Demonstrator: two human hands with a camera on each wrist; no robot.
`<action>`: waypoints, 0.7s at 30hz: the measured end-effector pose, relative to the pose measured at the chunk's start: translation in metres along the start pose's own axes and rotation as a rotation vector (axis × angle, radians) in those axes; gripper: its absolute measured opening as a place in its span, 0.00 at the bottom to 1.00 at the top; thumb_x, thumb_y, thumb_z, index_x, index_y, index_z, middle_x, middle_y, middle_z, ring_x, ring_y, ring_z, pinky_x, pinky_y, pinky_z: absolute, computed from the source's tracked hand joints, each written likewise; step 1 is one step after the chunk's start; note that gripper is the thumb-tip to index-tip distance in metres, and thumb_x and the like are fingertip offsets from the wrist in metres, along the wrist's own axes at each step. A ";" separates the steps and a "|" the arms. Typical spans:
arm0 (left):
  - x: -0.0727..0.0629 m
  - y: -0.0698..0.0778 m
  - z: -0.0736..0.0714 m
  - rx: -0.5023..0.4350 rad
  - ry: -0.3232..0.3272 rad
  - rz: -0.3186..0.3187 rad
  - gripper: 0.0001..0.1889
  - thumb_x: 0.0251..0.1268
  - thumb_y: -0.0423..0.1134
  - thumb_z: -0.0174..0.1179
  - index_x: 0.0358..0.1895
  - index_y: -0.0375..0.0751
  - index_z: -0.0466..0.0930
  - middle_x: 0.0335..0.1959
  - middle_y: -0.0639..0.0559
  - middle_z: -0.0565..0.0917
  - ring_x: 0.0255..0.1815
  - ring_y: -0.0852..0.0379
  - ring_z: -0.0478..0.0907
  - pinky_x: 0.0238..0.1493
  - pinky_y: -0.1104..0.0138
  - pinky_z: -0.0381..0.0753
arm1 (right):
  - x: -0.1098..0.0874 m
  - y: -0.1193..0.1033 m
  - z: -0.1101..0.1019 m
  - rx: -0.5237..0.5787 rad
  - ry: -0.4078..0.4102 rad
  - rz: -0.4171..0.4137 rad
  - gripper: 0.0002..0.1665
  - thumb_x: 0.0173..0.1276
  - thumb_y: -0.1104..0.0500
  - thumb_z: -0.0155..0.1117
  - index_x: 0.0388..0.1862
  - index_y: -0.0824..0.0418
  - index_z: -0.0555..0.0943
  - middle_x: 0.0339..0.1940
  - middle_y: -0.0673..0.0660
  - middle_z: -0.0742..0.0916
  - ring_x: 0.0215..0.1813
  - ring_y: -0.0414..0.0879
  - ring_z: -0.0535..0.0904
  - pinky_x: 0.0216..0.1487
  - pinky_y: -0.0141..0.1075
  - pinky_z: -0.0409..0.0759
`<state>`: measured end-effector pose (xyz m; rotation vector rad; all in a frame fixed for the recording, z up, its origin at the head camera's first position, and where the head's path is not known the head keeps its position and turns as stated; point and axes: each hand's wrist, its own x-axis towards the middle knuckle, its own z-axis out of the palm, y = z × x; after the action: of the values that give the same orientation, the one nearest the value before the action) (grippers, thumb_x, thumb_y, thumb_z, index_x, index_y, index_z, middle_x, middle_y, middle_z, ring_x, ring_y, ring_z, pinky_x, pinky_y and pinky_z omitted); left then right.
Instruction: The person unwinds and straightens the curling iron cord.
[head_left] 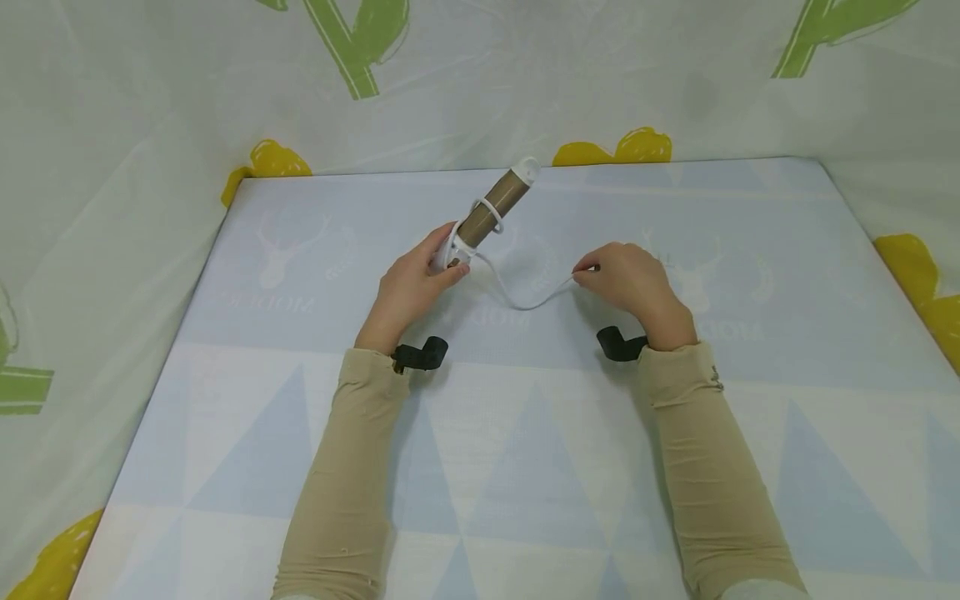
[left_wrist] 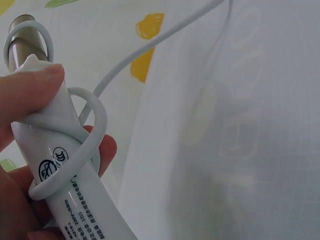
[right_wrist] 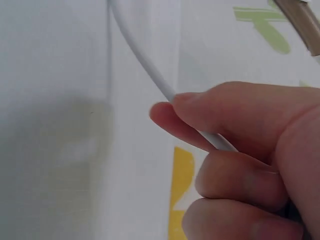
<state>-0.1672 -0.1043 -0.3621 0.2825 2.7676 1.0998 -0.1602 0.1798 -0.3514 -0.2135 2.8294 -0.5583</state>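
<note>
My left hand (head_left: 405,287) grips the white handle of a curling iron (head_left: 492,207), which tilts up and to the right. Its barrel is brown and its tip white. Several loops of white cord (head_left: 525,307) wind round it; in the left wrist view, the handle (left_wrist: 92,207) bears black print and the thumb presses near the barrel end. To the right, my right hand (head_left: 630,279) pinches the cord between thumb and forefinger, as the right wrist view shows, with the other fingers curled. Between the hands the cord sags. Its plug end is hidden.
A table with a pale blue and white patterned cloth (head_left: 517,417) lies under both hands. Behind and beside it hangs a white sheet (head_left: 525,75) with green and yellow shapes. A black wrist mount (head_left: 423,354) juts inward from the left wrist, another (head_left: 618,343) from the right.
</note>
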 end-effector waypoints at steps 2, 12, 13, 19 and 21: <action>0.000 -0.001 0.000 -0.057 -0.013 0.007 0.33 0.56 0.59 0.55 0.65 0.70 0.54 0.63 0.56 0.65 0.61 0.54 0.62 0.55 0.53 0.63 | 0.001 0.002 0.002 0.014 0.020 0.011 0.16 0.64 0.52 0.54 0.45 0.56 0.82 0.47 0.57 0.81 0.39 0.50 0.74 0.33 0.42 0.71; -0.006 0.006 -0.004 -0.389 -0.114 0.074 0.31 0.56 0.53 0.59 0.63 0.70 0.57 0.59 0.62 0.67 0.60 0.61 0.62 0.55 0.58 0.65 | 0.009 0.014 0.010 0.069 0.195 0.080 0.15 0.65 0.52 0.52 0.45 0.55 0.81 0.45 0.57 0.82 0.43 0.54 0.75 0.37 0.46 0.71; -0.007 0.009 -0.005 -0.414 -0.124 0.076 0.31 0.57 0.51 0.59 0.64 0.68 0.58 0.58 0.61 0.67 0.60 0.61 0.62 0.55 0.59 0.66 | 0.010 0.015 0.010 0.072 0.207 0.088 0.15 0.66 0.52 0.52 0.45 0.55 0.81 0.45 0.57 0.82 0.43 0.54 0.75 0.36 0.46 0.71; -0.017 0.023 -0.012 -0.470 -0.182 0.112 0.31 0.60 0.42 0.58 0.66 0.57 0.57 0.58 0.55 0.68 0.57 0.59 0.66 0.54 0.61 0.67 | 0.012 0.019 0.013 0.133 0.261 0.172 0.17 0.66 0.50 0.51 0.47 0.55 0.81 0.43 0.56 0.83 0.41 0.52 0.75 0.33 0.44 0.72; -0.017 0.024 -0.012 -0.466 -0.211 0.118 0.31 0.60 0.42 0.58 0.66 0.58 0.58 0.58 0.55 0.69 0.55 0.59 0.67 0.54 0.62 0.67 | 0.014 0.021 0.013 0.172 0.277 0.202 0.18 0.66 0.49 0.50 0.48 0.55 0.80 0.39 0.56 0.84 0.39 0.51 0.76 0.33 0.43 0.71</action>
<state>-0.1501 -0.0991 -0.3361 0.4717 2.2555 1.5949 -0.1718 0.1920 -0.3746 0.1942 2.9930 -0.8365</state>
